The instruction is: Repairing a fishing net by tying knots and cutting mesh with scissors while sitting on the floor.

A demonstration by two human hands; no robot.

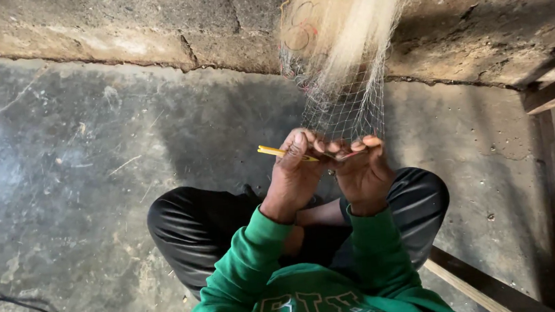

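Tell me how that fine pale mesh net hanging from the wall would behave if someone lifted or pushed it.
The fine pale mesh net probably feels floppy: it bunches at the top and fans out below. It looks light for its size, since the concrete floor shows through the open mesh. It may snag easily; both hands pinch its lower edge beside a thin yellow stick.

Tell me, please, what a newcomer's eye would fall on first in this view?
Probably the pale net hanging from the wall at top centre down to the two hands. The left hand has a yellow stick in its grip, jutting left, and the right hand pinches the net's lower edge. Below, green sleeves stand out against the grey floor.
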